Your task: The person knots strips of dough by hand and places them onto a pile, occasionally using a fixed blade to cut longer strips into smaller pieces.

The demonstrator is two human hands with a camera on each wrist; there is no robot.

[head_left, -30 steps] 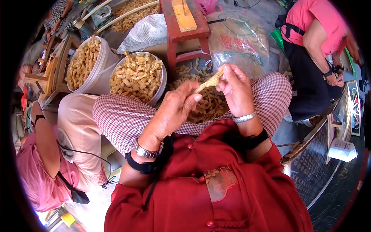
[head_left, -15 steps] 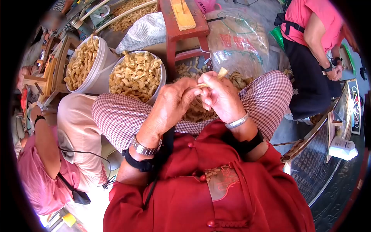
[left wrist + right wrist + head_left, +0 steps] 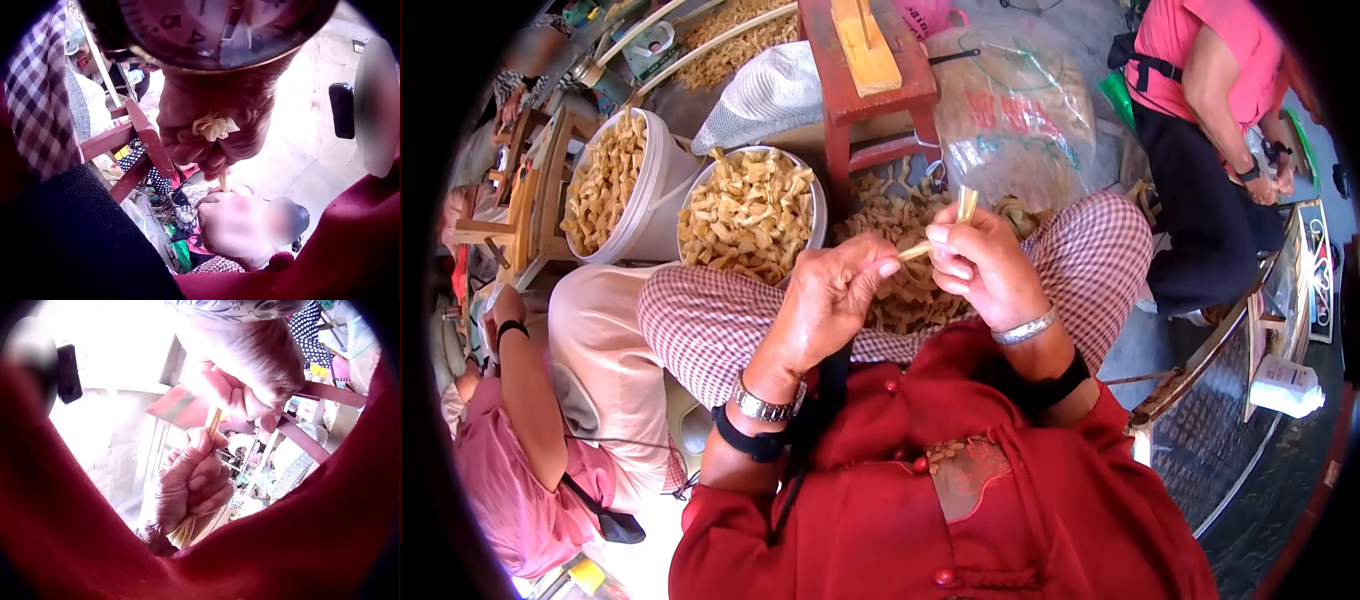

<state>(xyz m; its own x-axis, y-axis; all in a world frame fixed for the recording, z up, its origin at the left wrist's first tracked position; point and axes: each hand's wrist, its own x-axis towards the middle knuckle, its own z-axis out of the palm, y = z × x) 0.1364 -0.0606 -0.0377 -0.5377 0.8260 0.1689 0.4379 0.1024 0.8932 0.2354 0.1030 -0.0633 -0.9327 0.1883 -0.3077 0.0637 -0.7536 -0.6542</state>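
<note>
Between the two hands in the head view runs a thin tan folded strip (image 3: 915, 251). The left hand (image 3: 830, 295) pinches its left end with thumb and fingertips. At the other end the right hand (image 3: 990, 265) grips it, and a tan end (image 3: 967, 205) stands up above that thumb. A ruffled pale end (image 3: 215, 127) pokes out of the left hand (image 3: 219, 100) in the left wrist view. The strip (image 3: 213, 420) spans the short gap between the right hand (image 3: 256, 369) and left hand (image 3: 187, 487) in the right wrist view. Curled fingers hide its held parts.
Tan knotted pieces (image 3: 905, 290) lie beyond the lap. White buckets (image 3: 818, 205) of similar pieces stand at the left, with a red stool (image 3: 837, 110) behind and a clear plastic bag (image 3: 1025, 120) beside it. People in pink sit on either side.
The hands have drawn apart from their closer, overlapping position, baring the strip between them. The left hand has moved down, and the end above the right hand now points more upright.
</note>
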